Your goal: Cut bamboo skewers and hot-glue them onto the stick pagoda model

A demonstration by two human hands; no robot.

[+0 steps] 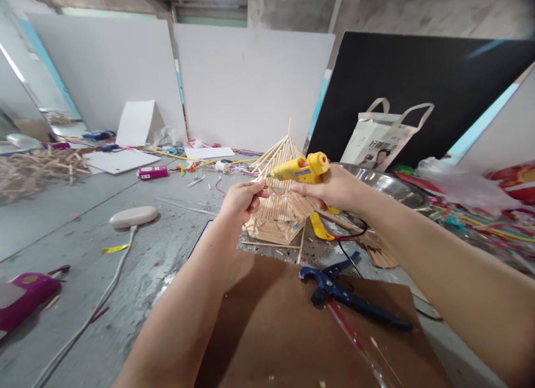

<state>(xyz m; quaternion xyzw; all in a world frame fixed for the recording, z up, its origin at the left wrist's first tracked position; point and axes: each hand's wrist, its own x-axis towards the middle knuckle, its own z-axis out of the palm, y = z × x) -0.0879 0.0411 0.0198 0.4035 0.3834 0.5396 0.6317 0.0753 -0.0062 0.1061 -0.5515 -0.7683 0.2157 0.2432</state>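
Observation:
My right hand (336,186) is wrapped around a yellow hot glue gun (295,169), whose nozzle points left. Close to the nozzle tip, my left hand (243,201) has thumb and fingers pinched together; whatever is between them is too small to make out. Behind and below both hands stands a small model house of thin wooden sticks (271,216), with a pointed stick roof (288,145). My hands and the glue gun hide part of it. Nearer to me, a dark blue ratchet-style cutter (355,299) lies on a brown board (259,326).
A white power strip (134,216) with its cord lies at left, near a purple-and-white device (29,299). Wooden sticks (37,173) are heaped at far left. At right are a metal bowl (393,184), a paper bag (376,140) and a plastic bag (463,182).

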